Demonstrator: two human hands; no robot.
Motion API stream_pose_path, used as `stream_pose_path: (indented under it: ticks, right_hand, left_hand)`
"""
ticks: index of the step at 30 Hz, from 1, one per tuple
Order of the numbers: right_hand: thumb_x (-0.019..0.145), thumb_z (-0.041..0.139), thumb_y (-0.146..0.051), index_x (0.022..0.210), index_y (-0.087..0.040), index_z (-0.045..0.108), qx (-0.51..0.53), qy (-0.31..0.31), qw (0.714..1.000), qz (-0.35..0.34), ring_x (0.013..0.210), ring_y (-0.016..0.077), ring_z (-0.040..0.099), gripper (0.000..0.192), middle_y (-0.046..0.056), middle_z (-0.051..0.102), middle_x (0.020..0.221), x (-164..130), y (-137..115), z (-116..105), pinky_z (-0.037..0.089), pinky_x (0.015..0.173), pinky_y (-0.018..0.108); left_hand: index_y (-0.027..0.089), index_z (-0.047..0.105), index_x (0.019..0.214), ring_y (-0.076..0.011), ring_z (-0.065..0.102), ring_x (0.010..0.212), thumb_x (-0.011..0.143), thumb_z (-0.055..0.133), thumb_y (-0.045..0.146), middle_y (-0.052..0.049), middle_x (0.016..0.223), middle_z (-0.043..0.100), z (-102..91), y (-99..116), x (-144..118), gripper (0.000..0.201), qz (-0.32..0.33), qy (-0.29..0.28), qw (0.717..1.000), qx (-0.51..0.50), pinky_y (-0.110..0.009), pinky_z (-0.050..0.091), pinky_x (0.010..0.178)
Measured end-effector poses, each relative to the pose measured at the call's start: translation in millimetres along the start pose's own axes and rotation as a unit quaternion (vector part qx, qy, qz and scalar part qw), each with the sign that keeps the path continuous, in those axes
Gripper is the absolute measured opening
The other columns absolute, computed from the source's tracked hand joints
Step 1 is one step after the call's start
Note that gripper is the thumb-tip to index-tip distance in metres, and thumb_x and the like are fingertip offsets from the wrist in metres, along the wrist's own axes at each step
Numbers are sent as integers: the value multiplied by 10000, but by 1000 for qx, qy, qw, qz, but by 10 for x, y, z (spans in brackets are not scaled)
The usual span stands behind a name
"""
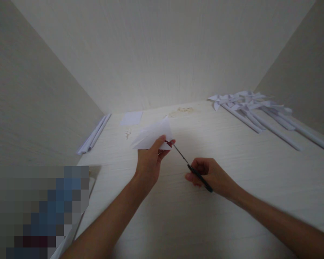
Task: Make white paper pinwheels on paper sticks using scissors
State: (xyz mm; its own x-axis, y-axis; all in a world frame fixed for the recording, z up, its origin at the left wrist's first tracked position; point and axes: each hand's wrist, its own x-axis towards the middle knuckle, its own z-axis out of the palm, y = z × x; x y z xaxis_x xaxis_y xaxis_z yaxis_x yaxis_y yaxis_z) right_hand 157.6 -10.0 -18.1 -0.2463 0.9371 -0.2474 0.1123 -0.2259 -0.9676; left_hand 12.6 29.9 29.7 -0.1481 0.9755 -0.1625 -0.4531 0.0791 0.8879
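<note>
My left hand [151, 162] pinches a sheet of white paper [153, 132] with slits at its corners, thumb on top and fingers beneath. In my right hand [205, 172] is a pair of scissors [198, 176] with dark handles, the fingers wrapped around the grips. The thin blades point up and left, and their tips reach the paper's lower right corner beside my left fingertips. Whether the blades are parted at the paper is too small to tell.
White paper pinwheels [248, 102] on rolled sticks lie at the back right. Rolled paper sticks [97, 133] rest along the left wall. A flat paper square [131, 118] and small beige bits [127, 134] lie on the white table [175, 216]. Walls rise on three sides; the lower left is pixelated.
</note>
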Motion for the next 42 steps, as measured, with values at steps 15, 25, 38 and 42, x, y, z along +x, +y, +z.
stream_pose_path:
  ticks: [15, 25, 38, 42]
  right_hand:
    - [587, 704, -350, 545, -174, 423, 24, 6, 1000, 14, 347, 55, 410, 334, -61, 479, 407, -1, 12, -2, 282, 339, 177]
    - [555, 721, -284, 583, -174, 438, 46, 56, 996, -52, 445, 68, 464, 306, -35, 541, 515, 16, 3, 12, 350, 407, 188]
    - [567, 713, -244, 646, -177, 476, 106, 191, 967, -130, 399, 51, 403, 259, -58, 504, 507, 27, -25, -18, 296, 345, 174]
    - [558, 719, -265, 651, -174, 475, 99, 165, 975, -112, 378, 47, 382, 276, -67, 489, 486, 85, -37, -142, 281, 337, 178]
  left_hand:
    - [148, 555, 767, -126, 627, 633, 638, 632, 161, 14, 681, 619, -7, -24, -17, 151, 26, -26, 999, 13, -256, 517, 647]
    - [193, 569, 802, -90, 592, 710, 623, 653, 193, 32, 773, 610, -10, -36, 23, 197, 24, 29, 999, 26, -166, 449, 571]
    - [157, 642, 802, -166, 604, 821, 632, 662, 238, -48, 905, 662, 34, -316, -216, 189, -72, -128, 988, 46, -261, 498, 699]
    - [156, 669, 743, -176, 620, 716, 661, 620, 311, -61, 796, 673, -48, -99, 15, 181, -107, -157, 982, 3, -268, 513, 602]
